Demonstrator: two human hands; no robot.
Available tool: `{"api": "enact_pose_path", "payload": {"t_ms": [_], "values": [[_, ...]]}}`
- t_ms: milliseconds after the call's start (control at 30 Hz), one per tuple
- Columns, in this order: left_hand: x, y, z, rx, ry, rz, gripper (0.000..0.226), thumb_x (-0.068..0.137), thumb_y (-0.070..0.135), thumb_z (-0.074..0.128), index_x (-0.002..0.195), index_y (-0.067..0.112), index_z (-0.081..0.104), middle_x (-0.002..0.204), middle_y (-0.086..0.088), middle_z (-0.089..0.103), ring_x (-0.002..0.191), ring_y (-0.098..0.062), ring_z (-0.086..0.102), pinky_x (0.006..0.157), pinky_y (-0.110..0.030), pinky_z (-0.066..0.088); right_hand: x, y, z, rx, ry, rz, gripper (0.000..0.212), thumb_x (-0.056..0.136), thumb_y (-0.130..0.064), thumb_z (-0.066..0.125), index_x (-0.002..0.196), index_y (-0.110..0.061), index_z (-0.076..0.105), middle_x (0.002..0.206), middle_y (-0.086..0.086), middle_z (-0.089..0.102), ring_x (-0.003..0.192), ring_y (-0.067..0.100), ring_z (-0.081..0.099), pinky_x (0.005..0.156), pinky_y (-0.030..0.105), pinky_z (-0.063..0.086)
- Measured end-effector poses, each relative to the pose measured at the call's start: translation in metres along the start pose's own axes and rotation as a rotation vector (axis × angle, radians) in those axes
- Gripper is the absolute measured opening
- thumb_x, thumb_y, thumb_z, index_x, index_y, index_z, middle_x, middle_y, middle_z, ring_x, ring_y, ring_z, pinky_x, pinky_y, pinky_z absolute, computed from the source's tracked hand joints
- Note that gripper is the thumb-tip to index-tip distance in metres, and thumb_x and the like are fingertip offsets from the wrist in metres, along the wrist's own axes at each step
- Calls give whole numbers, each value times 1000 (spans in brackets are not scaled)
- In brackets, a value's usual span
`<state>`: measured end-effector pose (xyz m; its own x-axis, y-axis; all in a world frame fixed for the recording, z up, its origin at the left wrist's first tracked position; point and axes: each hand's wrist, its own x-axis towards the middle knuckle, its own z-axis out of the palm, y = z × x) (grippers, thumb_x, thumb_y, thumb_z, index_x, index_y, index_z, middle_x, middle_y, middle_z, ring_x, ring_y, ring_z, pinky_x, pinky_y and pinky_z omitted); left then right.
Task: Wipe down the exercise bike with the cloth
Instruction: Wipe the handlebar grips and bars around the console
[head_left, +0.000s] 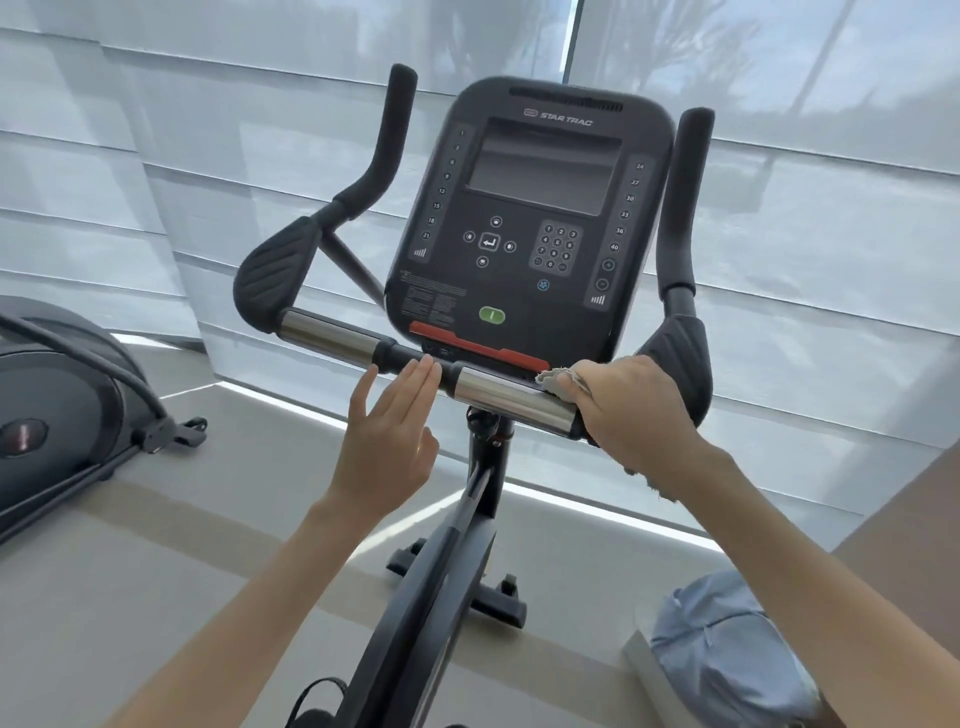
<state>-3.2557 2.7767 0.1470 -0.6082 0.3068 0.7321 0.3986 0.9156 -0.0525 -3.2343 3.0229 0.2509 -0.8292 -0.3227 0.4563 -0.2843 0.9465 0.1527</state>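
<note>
The left hand (387, 415) lay straight-fingered, fingers together, at the middle of the handlebar (332, 335); the right hand (631, 410) clamped the cloth (556, 378) on its right end. Wrapping it round and sliding steadily would likely clean the exercise bike (530, 208) best.

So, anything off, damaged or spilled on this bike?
Nothing stands out. The console looks intact and the handlebar undamaged. The right hand grips the cloth at the bar's right end; the left hand is open at its middle. No spills.

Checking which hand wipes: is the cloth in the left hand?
No, the right hand grips the cloth against the handlebar; the left hand is empty.
</note>
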Motion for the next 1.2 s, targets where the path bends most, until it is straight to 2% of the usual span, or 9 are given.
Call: {"api": "enact_pose_path", "payload": {"t_ms": [100,233,367,533,700,833,967,1067,1200], "values": [[1,0,0,-15,32,6,55,84,18,44,135,2,54,140,-11,54,132,-22,49,115,-52,21,25,-9,-11,156,-244,35,43,100,-46,25,83,-18,53,71,2,61,70,26,59,71,38,47],[1,0,-1,-39,55,10,53,84,18,45,133,3,56,139,-10,55,131,-21,50,116,-53,19,54,-29,-8,531,-444,3,30,100,-41,36,82,-25,54,75,-5,58,72,15,53,70,30,36],[2,-5,-2,-40,53,23,51,85,17,42,133,4,56,139,-9,55,130,-21,51,114,-55,21,72,-27,2,812,-550,5,20,98,-42,42,93,-34,60,91,-12,62,86,5,56,81,26,40],[2,-6,0,-62,69,20,50,87,16,41,133,5,56,138,-9,56,130,-22,51,114,-56,21,67,-15,-7,625,-640,-67,29,97,-46,42,123,-36,53,112,-9,62,103,12,55,90,31,41],[2,-7,1,-66,74,16,50,86,16,42,132,5,57,138,-9,56,129,-22,52,113,-57,21,54,2,-29,444,-673,-97,19,99,-41,38,97,-32,55,89,-4,61,85,16,57,76,30,45],[1,-7,2,-81,69,3,50,86,17,43,132,5,57,138,-9,56,130,-22,52,113,-58,21,61,-3,-22,514,-633,-100,24,100,-35,39,80,-32,52,84,-4,60,84,16,56,73,29,43],[2,-6,2,-109,56,0,52,85,18,44,134,6,55,140,-8,54,131,-20,50,115,-56,18,83,-20,3,727,-597,-57,23,100,-32,43,100,-21,62,99,-1,66,96,15,59,91,35,45],[2,-8,0,-132,52,6,54,84,17,43,136,6,53,142,-8,52,132,-20,49,115,-57,18,91,-36,8,845,-595,-40,26,101,-28,44,118,-19,62,109,-5,65,103,10,58,94,26,43],[1,-11,-3,-131,43,26,53,85,17,42,135,4,54,142,-9,53,131,-21,49,112,-59,21,80,-35,4,746,-592,-80,30,101,-35,40,129,-36,52,119,-13,60,107,8,55,95,27,41]]}}
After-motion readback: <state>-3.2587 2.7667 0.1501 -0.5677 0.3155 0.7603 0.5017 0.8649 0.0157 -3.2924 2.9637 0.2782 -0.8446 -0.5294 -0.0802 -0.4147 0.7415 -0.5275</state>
